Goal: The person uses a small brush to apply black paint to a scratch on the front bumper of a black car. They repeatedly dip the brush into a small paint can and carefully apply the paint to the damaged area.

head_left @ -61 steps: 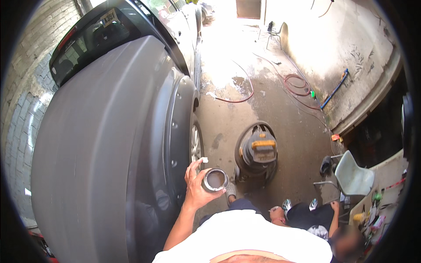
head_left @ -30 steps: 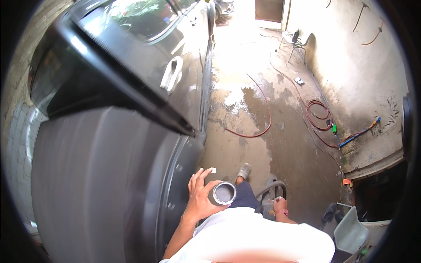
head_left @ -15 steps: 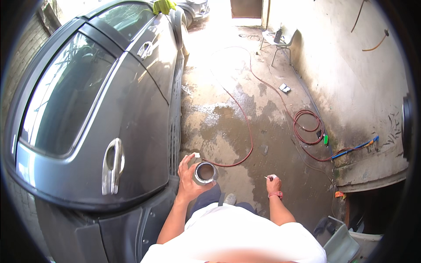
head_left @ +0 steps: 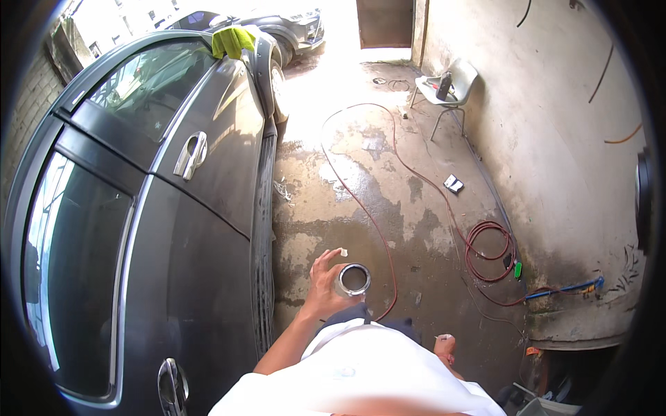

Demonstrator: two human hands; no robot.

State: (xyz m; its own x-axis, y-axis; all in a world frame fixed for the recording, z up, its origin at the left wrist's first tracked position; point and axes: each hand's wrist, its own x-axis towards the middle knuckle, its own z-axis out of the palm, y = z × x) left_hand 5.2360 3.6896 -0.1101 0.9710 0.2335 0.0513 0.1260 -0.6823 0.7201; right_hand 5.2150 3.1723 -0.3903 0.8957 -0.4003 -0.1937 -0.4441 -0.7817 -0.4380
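My left hand is wrapped round an open-topped round container with a greyish rim, held upright in front of my waist. The container's inside looks dark brown; I cannot tell what is in it. A small white bit is at a fingertip of the same hand. Low at my right side, my right hand is closed, and a small pale thing shows at its fingers, too small to name. Along my left stands a dark grey car with chrome door handles.
A yellow-green cloth hangs by the car's mirror. A red hose loops over the wet floor and coils at the right. Near the wall stand a pale chair holding a dark bottle, a small white box and a blue pipe.
I have moved forward along the car, so its front door and the chair show more fully. My right hand has dropped lower and closer to my body. The left hand still holds the container.
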